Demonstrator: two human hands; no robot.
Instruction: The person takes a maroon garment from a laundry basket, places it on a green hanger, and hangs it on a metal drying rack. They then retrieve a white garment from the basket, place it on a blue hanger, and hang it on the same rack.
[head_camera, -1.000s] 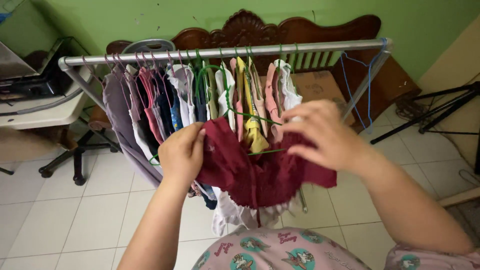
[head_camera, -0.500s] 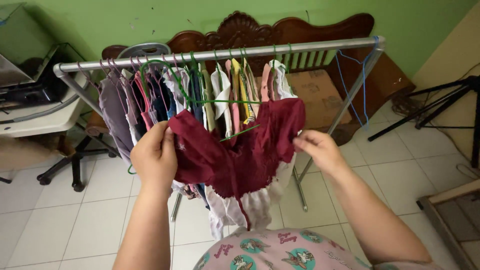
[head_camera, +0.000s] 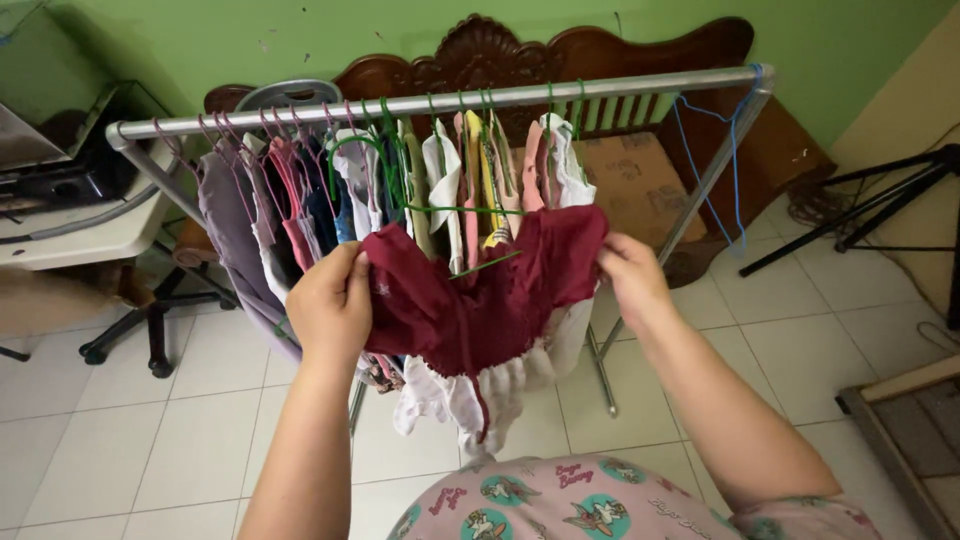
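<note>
Green wall, clothes rack (head_camera: 440, 101), L hand (head_camera: 330, 305) & R hand (head_camera: 630, 275) both pinching maroon garment (head_camera: 480, 300) on green hanger (head_camera: 455, 210)

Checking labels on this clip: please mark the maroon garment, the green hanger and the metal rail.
maroon garment (head_camera: 470, 310), head view, middle of the cloth.
green hanger (head_camera: 455, 210), head view, its straight upper wire.
metal rail (head_camera: 640, 87), head view, bare right stretch.

Green hanger (head_camera: 440, 205): lower part hidden behind maroon garment (head_camera: 480, 300). Left hand (head_camera: 333, 305) fingertips tucked under fabric, not visible. Tripod (head_camera: 880, 205) cut off at right edge.
</note>
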